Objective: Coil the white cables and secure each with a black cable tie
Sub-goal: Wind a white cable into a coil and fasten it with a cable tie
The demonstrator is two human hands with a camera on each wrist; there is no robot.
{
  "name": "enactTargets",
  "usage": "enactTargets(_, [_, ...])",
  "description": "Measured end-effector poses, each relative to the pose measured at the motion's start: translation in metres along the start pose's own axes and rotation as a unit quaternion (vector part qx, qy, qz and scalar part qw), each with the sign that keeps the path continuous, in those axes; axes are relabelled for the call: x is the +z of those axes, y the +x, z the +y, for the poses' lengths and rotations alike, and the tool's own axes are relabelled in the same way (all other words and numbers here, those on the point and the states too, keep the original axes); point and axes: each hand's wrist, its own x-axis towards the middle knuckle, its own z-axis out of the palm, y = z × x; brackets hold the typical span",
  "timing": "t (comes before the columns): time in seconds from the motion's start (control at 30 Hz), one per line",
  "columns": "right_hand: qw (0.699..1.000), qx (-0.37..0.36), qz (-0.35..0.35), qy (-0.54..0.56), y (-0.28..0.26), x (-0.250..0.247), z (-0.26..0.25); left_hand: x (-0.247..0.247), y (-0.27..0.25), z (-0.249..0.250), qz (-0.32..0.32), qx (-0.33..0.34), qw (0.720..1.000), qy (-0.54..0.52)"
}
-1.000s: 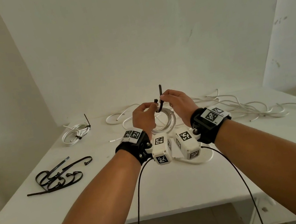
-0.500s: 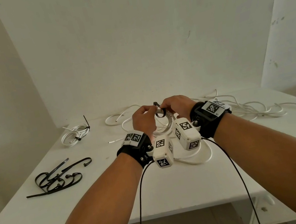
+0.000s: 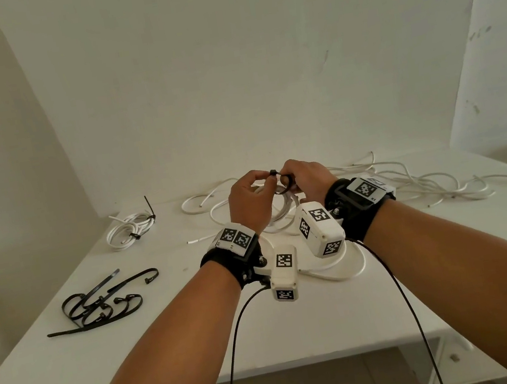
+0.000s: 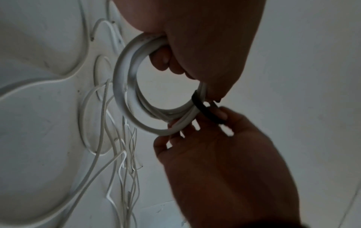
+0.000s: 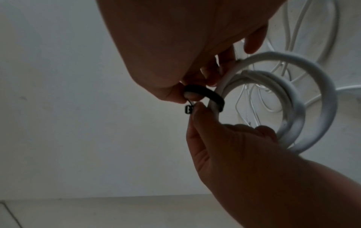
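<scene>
Above the counter (image 3: 300, 327), the left hand (image 3: 252, 203) pinches the black cable tie (image 5: 207, 94) by its head, looped around the white coil (image 4: 125, 86). The right hand (image 3: 305, 180) grips the tie's strap and should feed the tail straight, then pull snug.

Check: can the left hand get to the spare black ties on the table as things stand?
Probably not yet. The left hand pinches the tie around the coil with the right hand. The spare ties lie unobstructed on its side.
</scene>
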Motion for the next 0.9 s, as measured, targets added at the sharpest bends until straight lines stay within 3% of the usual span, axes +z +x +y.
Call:
enactTargets(0.33, [1.0,-0.021,-0.012,-0.01,-0.009,0.005,-0.002,0.003,0.003,0.009,0.074,-0.04,0.996,-0.028])
enactTargets(0.57, [0.998,-0.061,-0.011,-0.026,-0.006,0.006,-0.002,-0.001,0.001,0.01,0.054,-0.042,0.997,-0.04])
enactTargets(0.9, [0.998,-0.055,-0.012,-0.01,0.004,0.005,0.003,-0.001,-0.001,0.006,0.04,-0.019,0.999,0.0])
